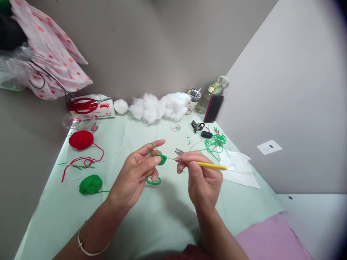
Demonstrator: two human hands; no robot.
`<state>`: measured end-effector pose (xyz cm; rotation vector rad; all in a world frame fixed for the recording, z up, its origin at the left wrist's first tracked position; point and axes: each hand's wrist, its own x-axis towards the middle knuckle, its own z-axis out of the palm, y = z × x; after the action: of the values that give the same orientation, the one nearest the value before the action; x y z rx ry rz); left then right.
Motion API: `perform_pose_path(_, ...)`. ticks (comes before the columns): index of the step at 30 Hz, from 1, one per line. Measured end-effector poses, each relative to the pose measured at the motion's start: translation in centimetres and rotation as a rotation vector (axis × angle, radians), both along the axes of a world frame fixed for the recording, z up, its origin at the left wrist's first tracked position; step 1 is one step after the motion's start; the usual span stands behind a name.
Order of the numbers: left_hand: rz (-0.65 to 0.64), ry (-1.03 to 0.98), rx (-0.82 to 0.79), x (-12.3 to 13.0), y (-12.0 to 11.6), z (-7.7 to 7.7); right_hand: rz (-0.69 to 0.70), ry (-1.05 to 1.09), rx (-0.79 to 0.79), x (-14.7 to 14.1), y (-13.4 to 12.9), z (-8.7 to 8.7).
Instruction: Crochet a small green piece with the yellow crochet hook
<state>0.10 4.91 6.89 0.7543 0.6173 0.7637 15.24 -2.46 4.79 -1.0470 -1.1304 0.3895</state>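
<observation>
My left hand [139, 168] pinches a small green crocheted piece [162, 160] between thumb and fingers, with green yarn running over its raised index finger. A loop of green yarn [153, 181] hangs below it. In my right hand [203, 175] is a crochet hook with a yellow handle [211, 165]; its thin metal shaft points left and reaches the green piece. Small scissor blades [179, 151] show just beyond my right fingers, their handles hidden. A green yarn ball [90, 184] lies left of my left hand, a strand leading from it toward that hand.
At the left are a red yarn ball [81, 140] and red scissors [84, 105] on a box. White stuffing [159, 107], a pen cup [193, 102], a bottle [204, 103] and a phone [213, 109] line the back. Green yarn scraps [215, 143] and white paper [238, 169] lie right.
</observation>
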Motion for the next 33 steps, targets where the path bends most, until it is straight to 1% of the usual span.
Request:
perform_pose_path(2,-0.034,0.010,0.041,0.1,-0.2,-0.1,0.078,0.134,-0.013,0.0,0.2,0.0)
perform_pose_path(4,-0.070,0.020,0.076,0.3,-0.4,-0.4,0.117,0.149,-0.034,0.1,0.4,-0.3)
perform_pose_path(7,-0.057,0.041,0.126,0.5,-0.6,-0.9,0.109,0.113,-0.088,0.1,0.7,-0.8)
perform_pose_path(12,-0.049,0.085,0.172,0.5,-0.6,-1.2,0.111,0.168,-0.146,0.5,0.8,-1.3)
perform_pose_path(15,-0.026,0.086,0.173,0.5,-0.6,-1.2,0.116,0.130,-0.125,0.3,0.7,-1.0)
perform_pose_path(17,-0.003,0.082,0.165,0.6,-0.7,-1.2,0.117,0.055,-0.084,0.1,0.6,-0.7)
perform_pose_path(20,-0.012,0.044,0.109,0.6,-0.8,-1.0,0.107,-0.036,-0.032,-0.1,0.4,-0.6)
perform_pose_path(22,-0.061,0.007,0.052,0.5,-0.7,-0.8,0.131,0.026,-0.017,-0.1,0.5,-0.7)
perform_pose_path(24,-0.108,-0.023,0.004,0.3,-0.5,-0.7,0.166,0.165,-0.021,0.1,0.6,-0.8)
perform_pose_path(28,-0.186,-0.086,-0.065,-0.1,0.1,-0.6,0.170,0.393,-0.090,0.8,0.8,-0.3)
perform_pose_path(31,-0.227,-0.142,-0.086,-0.1,0.2,-0.7,0.211,0.482,-0.180,1.1,0.9,0.3)
perform_pose_path(33,-0.198,-0.144,-0.062,0.2,0.0,-0.8,0.255,0.461,-0.233,0.9,0.9,0.3)
